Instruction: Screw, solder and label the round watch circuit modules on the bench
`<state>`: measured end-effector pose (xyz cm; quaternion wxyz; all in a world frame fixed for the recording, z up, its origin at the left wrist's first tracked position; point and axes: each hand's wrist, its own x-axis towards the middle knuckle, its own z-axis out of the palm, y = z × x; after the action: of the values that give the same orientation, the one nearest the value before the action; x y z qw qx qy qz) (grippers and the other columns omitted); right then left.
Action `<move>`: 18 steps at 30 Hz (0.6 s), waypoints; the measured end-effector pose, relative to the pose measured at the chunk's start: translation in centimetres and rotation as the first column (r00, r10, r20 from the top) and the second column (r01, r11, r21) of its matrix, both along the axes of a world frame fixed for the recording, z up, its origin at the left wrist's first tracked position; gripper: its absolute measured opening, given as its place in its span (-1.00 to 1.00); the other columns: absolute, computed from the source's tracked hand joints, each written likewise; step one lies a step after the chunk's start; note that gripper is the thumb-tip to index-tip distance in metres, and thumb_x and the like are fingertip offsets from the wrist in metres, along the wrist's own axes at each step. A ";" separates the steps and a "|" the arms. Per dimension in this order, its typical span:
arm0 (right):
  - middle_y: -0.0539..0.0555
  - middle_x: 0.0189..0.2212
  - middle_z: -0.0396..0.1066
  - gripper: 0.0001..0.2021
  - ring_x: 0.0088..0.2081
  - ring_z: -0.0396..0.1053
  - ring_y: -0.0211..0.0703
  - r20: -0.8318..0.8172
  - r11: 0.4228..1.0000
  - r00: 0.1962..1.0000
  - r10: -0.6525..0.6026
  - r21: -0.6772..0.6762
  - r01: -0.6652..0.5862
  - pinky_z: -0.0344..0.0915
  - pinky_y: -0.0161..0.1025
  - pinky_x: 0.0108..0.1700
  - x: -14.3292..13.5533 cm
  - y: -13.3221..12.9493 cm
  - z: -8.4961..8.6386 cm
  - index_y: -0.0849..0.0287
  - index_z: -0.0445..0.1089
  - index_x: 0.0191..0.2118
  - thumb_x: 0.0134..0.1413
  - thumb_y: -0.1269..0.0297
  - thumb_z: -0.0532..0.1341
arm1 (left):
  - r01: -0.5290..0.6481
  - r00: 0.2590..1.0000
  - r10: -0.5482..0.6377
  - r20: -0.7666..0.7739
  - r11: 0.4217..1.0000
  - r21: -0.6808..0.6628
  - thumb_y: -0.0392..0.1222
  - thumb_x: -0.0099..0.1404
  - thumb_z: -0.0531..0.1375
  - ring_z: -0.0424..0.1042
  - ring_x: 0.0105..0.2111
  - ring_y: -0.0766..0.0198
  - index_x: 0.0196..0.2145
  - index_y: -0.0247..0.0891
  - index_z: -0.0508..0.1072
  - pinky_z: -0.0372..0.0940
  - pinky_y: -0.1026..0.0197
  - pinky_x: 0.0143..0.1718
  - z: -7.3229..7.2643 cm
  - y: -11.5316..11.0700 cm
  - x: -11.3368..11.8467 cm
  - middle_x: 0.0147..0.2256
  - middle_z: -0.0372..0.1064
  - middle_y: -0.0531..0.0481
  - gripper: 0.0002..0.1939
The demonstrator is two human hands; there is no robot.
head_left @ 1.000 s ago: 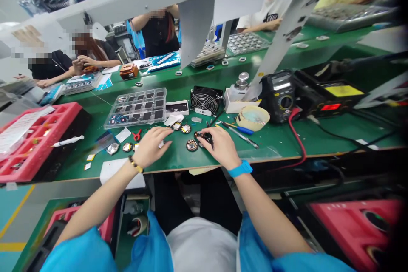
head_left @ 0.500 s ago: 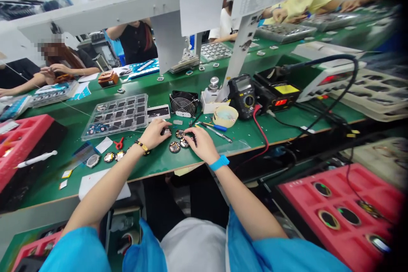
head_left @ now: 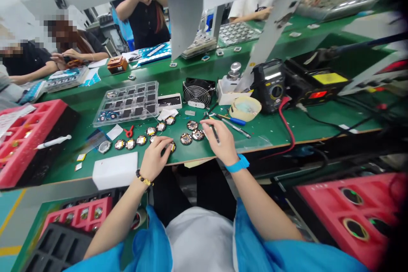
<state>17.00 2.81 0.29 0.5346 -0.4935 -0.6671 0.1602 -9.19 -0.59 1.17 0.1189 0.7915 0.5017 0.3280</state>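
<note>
My left hand [head_left: 157,156] is closed with its fingertips on a small round circuit board [head_left: 173,147] near the front edge of the green table. Part of that board is hidden under the fingers. In my right hand [head_left: 222,139] is a slim dark tool [head_left: 215,132], pen-like or tweezer-like, pointing up and left. Just left of the right hand lie three loose round circuit boards, one of them nearest the fingers [head_left: 198,135]. More round boards [head_left: 141,140], several with pale squares on top, form rows beyond and left of my left hand.
A clear compartment box [head_left: 127,103], a small fan [head_left: 198,92], a multimeter [head_left: 269,85] and a soldering station [head_left: 314,87] stand behind. Red pliers [head_left: 129,131] and a white foam block [head_left: 115,170] lie left. Pink foam trays [head_left: 321,195] flank the table. People work opposite.
My left hand has drawn back toward the table's front edge, onto a round board. My right hand has lifted off the boards, and a slim tool now shows in it. The view has shifted.
</note>
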 end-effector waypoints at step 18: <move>0.08 -0.05 0.57 -0.75 -0.03 0.53 -0.09 -0.131 0.876 0.912 0.390 -0.251 -0.411 0.46 -0.12 0.05 -4.1 -6.9 0.0 -0.02 0.53 0.10 0.51 0.19 0.13 | 0.020 0.999 -0.017 0.047 0.998 -0.055 -0.08 0.42 0.34 0.50 0.09 0.05 0.28 -0.06 0.36 0.43 -0.09 0.17 -1.2 -1.6 -1.6 0.12 0.53 -0.13 -0.47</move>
<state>12.91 -4.08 0.31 0.4417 -0.4073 -0.7052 0.3765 -10.80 -2.17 -0.08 0.1554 0.7848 0.5003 0.3313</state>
